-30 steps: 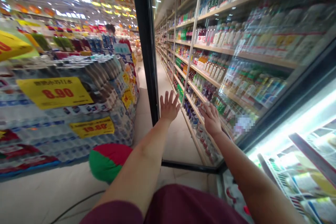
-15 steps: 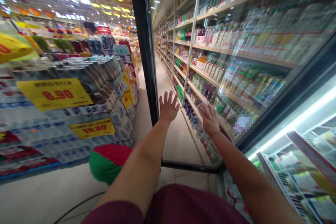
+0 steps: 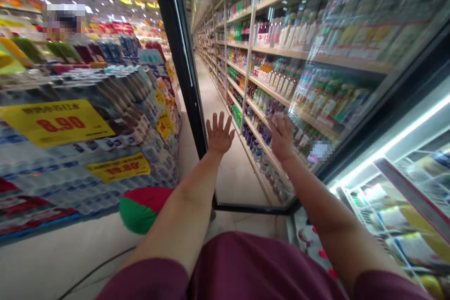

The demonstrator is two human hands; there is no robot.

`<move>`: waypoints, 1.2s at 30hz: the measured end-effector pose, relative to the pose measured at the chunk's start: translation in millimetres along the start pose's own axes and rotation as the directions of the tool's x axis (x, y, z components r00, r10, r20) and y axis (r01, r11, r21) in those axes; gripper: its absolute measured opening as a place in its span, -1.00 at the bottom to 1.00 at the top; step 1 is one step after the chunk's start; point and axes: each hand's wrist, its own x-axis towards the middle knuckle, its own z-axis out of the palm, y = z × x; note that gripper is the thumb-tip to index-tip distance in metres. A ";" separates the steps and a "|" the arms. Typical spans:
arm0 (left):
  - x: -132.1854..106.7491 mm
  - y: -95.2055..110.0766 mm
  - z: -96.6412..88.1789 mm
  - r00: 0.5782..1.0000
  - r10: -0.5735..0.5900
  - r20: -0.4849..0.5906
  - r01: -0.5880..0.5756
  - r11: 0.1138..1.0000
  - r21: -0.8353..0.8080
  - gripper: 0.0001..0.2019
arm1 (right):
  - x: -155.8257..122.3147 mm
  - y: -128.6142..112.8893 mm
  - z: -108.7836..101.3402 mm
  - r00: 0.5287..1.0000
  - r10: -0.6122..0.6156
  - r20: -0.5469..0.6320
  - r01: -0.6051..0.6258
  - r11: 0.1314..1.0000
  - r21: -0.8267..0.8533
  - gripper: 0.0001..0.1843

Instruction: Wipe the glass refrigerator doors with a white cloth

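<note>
A glass fridge door (image 3: 180, 56) with a black frame stands swung out in front of me. My left hand (image 3: 220, 136) lies against its pane near the frame's upright, palm forward and fingers spread. Farther right on the same glass is my right hand (image 3: 282, 138), its fingers bent and drawn together. A small pale patch shows at those fingertips, too blurred to name. Through the pane I see shelves (image 3: 270, 51) of bottled drinks.
Low on the left is a red and green rounded seat (image 3: 142, 211). Behind it rise stacked drink packs (image 3: 140, 117) with yellow price signs (image 3: 59, 123). Lit fridge racks (image 3: 386, 211) hold packed goods at right. A cable (image 3: 94, 269) crosses the floor. A person (image 3: 65, 23) is far left.
My view has turned slightly right and down. My right hand's fingers have drawn together more on the glass, while my left hand stays spread on it.
</note>
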 end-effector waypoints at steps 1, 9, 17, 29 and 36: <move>0.4 0.7 -0.4 1.000 -0.004 0.012 0.004 1.000 -0.002 -0.46 | 6.9 0.8 -0.3 0.999 0.049 -0.021 -0.049 0.999 -0.004 -0.40; 1.4 2.3 -3.2 0.997 -0.016 0.070 0.016 1.000 0.000 -0.45 | -21.6 -13.1 5.5 0.933 -0.253 0.256 0.232 0.967 0.109 -0.44; 2.4 -2.3 1.5 0.999 0.000 0.042 0.000 1.000 -0.004 -0.45 | 8.2 6.3 1.1 0.995 0.056 -0.086 -0.056 0.998 0.003 -0.45; 2.9 -5.7 7.1 1.000 0.010 0.014 -0.010 1.000 0.009 -0.46 | -7.7 13.0 1.8 0.995 -0.065 -0.079 0.064 0.998 -0.016 -0.45; 1.9 -6.0 6.1 1.000 0.016 0.006 -0.016 1.000 0.019 -0.46 | -48.2 -13.1 14.5 0.950 -0.287 0.127 0.282 0.958 0.059 -0.48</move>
